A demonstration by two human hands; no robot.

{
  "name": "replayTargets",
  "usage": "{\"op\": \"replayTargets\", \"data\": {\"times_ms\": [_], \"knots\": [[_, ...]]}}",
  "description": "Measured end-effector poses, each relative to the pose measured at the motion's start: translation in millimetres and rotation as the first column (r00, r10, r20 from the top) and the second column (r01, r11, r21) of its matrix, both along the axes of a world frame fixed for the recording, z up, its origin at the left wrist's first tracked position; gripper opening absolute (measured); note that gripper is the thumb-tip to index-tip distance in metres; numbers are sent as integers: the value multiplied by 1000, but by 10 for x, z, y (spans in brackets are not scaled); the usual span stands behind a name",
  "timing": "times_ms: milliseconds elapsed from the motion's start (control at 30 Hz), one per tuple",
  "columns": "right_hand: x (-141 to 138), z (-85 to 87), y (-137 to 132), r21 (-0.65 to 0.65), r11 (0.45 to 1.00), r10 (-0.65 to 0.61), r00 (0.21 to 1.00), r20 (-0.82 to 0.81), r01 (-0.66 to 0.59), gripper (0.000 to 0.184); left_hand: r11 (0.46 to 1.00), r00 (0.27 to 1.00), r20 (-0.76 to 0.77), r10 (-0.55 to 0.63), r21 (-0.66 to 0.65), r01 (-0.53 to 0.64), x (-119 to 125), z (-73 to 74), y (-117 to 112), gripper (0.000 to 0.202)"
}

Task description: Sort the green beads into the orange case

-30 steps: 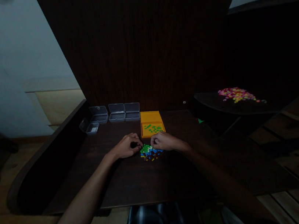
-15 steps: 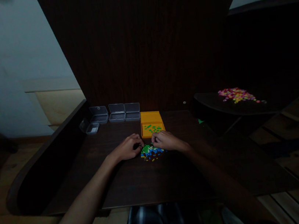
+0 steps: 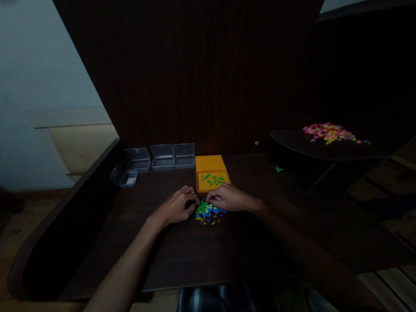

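Observation:
A small heap of tiny building bricks (image 3: 209,211) in green, blue, white and yellow lies on the dark table. My left hand (image 3: 181,204) rests at the heap's left edge, its fingers curved and the thumb apart from them. My right hand (image 3: 228,197) reaches over the heap's upper right side, with fingers bent towards the green bricks and a gap before the thumb. Nothing shows between the fingers of either hand, though the tips are dark and small. Just behind the heap stands an open yellow case (image 3: 209,164) with several green bricks (image 3: 216,179) scattered in it.
Open clear plastic boxes (image 3: 163,164) stand along the back left of the table (image 3: 192,261); a smaller box (image 3: 129,179) holds something white. A raised side panel (image 3: 66,222) borders the left. Pink and yellow pieces (image 3: 329,132) lie on a shelf at right, a green scrap (image 3: 279,168) below it.
My right hand has moved from the yellow case's front edge down and left to the heap, and its fingers have stretched out. My left hand has hardly moved.

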State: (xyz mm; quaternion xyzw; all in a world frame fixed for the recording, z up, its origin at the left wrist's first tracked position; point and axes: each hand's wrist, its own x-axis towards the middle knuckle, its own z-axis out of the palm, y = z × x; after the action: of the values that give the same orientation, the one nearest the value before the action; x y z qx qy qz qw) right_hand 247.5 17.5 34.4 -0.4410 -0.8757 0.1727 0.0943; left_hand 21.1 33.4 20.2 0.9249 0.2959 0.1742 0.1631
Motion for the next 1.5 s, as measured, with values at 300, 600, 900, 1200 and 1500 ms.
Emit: {"op": "replayTargets", "data": {"times_ms": [300,600,900,1200,1500], "knots": [[20,105,-27,12,999,-31,995,94,30,29,998,999,-25,21,53,-19,24,42,-50,15],[1,88,-33,2,1000,-30,996,81,30,37,997,999,-38,25,68,-23,42,43,-63,15],[5,106,-44,11,999,-38,985,167,37,36,994,997,-58,51,97,-45,36,39,-60,15],[-43,57,-49,36,999,-9,984,180,2,41,995,997,-68,42,96,-35,29,50,-59,15],[5,99,-39,61,996,-72,976,204,61,39,998,998,-34,60,32,-59,-64,68,-3,20]]}}
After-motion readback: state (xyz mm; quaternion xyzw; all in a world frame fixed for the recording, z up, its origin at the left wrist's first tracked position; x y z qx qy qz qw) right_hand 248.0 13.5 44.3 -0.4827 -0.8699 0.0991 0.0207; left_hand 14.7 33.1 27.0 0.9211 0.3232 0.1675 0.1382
